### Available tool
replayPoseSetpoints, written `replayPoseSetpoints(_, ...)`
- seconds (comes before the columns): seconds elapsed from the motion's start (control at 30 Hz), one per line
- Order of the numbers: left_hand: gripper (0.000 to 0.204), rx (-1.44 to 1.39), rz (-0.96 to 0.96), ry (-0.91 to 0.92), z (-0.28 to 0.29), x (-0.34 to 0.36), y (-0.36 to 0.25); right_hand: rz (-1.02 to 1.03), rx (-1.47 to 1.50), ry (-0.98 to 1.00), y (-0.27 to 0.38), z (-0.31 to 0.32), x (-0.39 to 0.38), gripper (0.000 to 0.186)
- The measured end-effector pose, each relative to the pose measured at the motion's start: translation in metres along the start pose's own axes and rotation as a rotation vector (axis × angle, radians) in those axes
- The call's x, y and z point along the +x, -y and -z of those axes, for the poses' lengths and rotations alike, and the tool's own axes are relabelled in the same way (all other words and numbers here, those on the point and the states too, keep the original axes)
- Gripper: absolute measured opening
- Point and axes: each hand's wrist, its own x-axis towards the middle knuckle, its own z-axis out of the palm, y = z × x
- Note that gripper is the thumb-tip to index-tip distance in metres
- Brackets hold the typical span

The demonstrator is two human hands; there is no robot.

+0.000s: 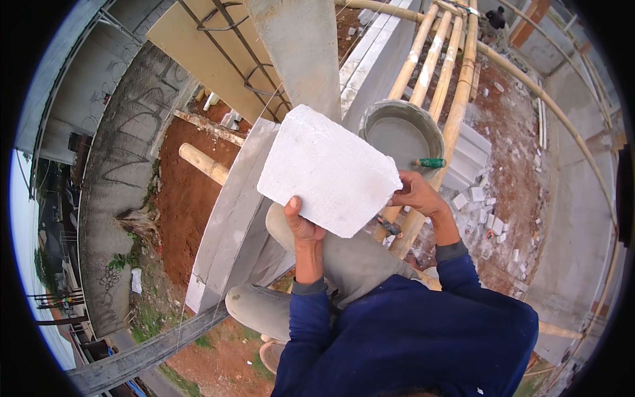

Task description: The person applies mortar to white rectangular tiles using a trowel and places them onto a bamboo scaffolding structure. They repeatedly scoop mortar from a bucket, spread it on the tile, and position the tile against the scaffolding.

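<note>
A white lightweight concrete block [327, 172], rough along its right edge, is held up in front of me between both hands. My left hand [304, 223] grips its lower left edge, thumb on the near face and the other fingers hidden behind. My right hand [421, 197] holds the right corner, its fingers curled at the rough edge. Just beyond the right hand stands a round bucket [439, 135] with grey wet mortar inside. A tool with a green handle [430, 163] rests at the bucket's rim; its blade is not visible.
A block wall [228, 228] runs along my left, near my knees. Bamboo poles [456, 86] form the scaffold under the bucket. Steel reinforcing bars [248, 53] rise beside a board ahead. White block rubble [486, 212] lies on the ground far below, right. A person [496, 18] is in the distance.
</note>
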Motion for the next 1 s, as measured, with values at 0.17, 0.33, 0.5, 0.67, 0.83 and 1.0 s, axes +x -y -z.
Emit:
replayPoseSetpoints(0.17, 0.095, 0.032, -0.041, -0.063, 0.010, -0.009, -0.005, -0.094, -1.661, -0.756, -0.009, 0.060, -0.005, 0.033)
replayPoseSetpoints(0.33, 0.089, 0.027, 0.056, -0.077, 0.005, -0.003, -0.001, -0.193, -1.898, -0.550, -0.033, 0.098, 0.009, 0.026)
replayPoseSetpoints(0.5, 0.087, 0.042, 0.178, -0.031, 0.001, 0.005, 0.003, -0.290, -2.050, -0.273, -0.050, 0.133, 0.047, 0.016)
replayPoseSetpoints(0.67, 0.087, 0.225, 0.145, -0.010, 0.019, 0.014, 0.024, -0.219, -1.918, -0.260, -0.065, 0.122, 0.067, 0.016)
replayPoseSetpoints(0.83, 0.088, 0.222, 0.117, 0.039, 0.018, 0.006, 0.018, -0.270, -1.781, -0.141, -0.041, 0.109, 0.060, 0.026)
replayPoseSetpoints(1.0, 0.090, -0.105, 0.157, 0.112, 0.030, 0.002, 0.008, -0.445, -1.257, -0.602, -0.023, 0.104, 0.008, 0.024)
